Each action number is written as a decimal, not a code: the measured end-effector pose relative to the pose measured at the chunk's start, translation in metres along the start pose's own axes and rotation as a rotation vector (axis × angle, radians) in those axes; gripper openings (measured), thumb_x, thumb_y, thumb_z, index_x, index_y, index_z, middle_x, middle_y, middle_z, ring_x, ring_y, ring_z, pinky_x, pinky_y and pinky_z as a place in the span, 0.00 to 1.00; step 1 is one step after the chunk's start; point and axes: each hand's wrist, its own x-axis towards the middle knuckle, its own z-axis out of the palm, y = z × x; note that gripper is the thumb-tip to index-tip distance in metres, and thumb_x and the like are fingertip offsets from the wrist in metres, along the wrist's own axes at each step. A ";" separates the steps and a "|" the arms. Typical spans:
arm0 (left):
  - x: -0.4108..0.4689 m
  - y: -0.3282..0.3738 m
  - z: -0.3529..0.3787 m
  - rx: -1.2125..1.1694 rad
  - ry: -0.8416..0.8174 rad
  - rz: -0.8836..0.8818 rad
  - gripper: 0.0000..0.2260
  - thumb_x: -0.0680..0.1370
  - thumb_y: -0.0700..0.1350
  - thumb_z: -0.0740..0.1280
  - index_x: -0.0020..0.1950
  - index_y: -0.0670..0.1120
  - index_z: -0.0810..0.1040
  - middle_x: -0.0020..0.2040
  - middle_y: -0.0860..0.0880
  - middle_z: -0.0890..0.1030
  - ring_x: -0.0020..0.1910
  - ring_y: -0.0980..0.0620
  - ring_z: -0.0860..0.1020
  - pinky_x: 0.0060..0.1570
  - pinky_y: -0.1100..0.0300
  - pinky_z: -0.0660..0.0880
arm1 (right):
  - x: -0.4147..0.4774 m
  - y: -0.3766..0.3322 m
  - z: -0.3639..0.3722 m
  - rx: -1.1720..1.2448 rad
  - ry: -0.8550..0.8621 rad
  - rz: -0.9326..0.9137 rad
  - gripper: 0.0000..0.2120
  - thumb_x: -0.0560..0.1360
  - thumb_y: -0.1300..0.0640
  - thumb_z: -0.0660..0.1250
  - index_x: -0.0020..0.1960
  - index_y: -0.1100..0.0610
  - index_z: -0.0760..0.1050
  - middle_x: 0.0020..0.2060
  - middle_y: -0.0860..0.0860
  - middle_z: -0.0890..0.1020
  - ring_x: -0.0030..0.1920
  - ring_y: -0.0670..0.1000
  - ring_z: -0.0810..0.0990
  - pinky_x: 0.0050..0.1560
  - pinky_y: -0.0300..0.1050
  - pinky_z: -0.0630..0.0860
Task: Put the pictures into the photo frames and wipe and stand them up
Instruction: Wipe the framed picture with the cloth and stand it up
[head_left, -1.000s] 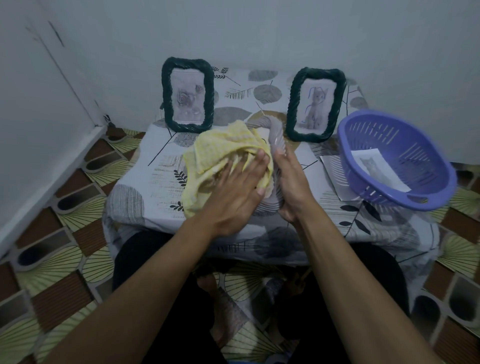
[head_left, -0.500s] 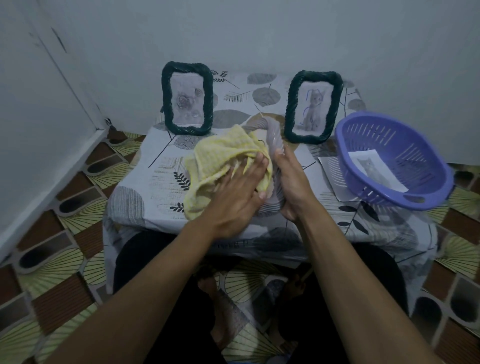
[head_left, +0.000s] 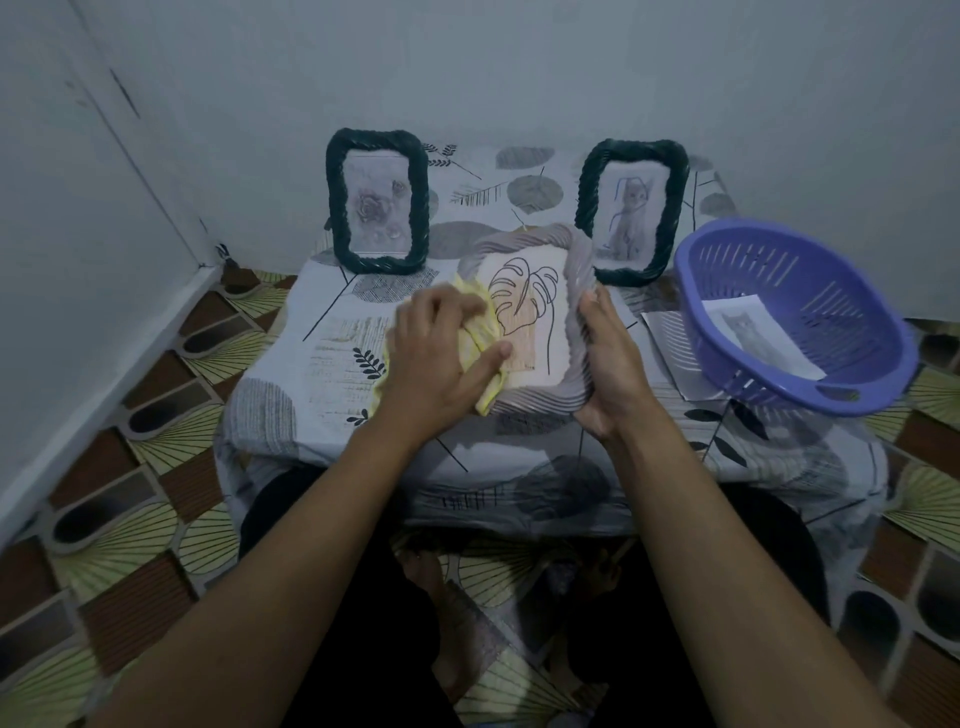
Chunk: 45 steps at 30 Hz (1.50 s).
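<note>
A grey rope-edged photo frame (head_left: 540, 244) with a leaf line drawing is tilted up at the middle of the small table. My right hand (head_left: 610, 364) grips its right edge. My left hand (head_left: 436, 358) presses a bunched yellow cloth (head_left: 480, 338) against the frame's left side and glass. Two dark green frames stand upright at the back: one with a rose picture (head_left: 377, 202) on the left, one with a cat picture (head_left: 630, 210) on the right.
A purple plastic basket (head_left: 779, 291) sits tilted at the table's right edge with a cat picture (head_left: 763, 338) inside, and a sheet of paper (head_left: 662, 338) lies under it. The table (head_left: 291, 364) has a leaf-patterned cloth. Walls close in behind and to the left.
The cloth covered most of the grey frame before; my left hand has slid it down to the left, uncovering the leaf picture. My right hand still holds the frame's right edge.
</note>
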 end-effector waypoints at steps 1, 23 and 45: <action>0.003 0.000 0.001 0.077 -0.060 -0.068 0.30 0.76 0.64 0.60 0.72 0.48 0.69 0.74 0.42 0.63 0.72 0.44 0.62 0.69 0.43 0.60 | -0.001 -0.001 0.003 0.006 -0.009 0.000 0.20 0.86 0.55 0.51 0.76 0.58 0.62 0.67 0.63 0.76 0.66 0.65 0.76 0.65 0.68 0.71; 0.014 0.012 0.015 0.034 -0.066 -0.361 0.35 0.76 0.60 0.36 0.81 0.45 0.39 0.82 0.46 0.40 0.80 0.48 0.38 0.77 0.41 0.38 | -0.027 0.031 0.037 -0.128 0.026 0.103 0.24 0.84 0.56 0.56 0.79 0.58 0.57 0.74 0.53 0.69 0.68 0.49 0.73 0.66 0.44 0.73; 0.035 0.006 -0.004 -0.269 -0.063 -0.388 0.26 0.86 0.54 0.50 0.80 0.42 0.51 0.78 0.41 0.63 0.74 0.46 0.64 0.67 0.60 0.60 | -0.029 0.015 0.031 -0.232 0.137 -0.068 0.17 0.86 0.55 0.53 0.70 0.62 0.70 0.58 0.54 0.82 0.60 0.50 0.81 0.63 0.48 0.78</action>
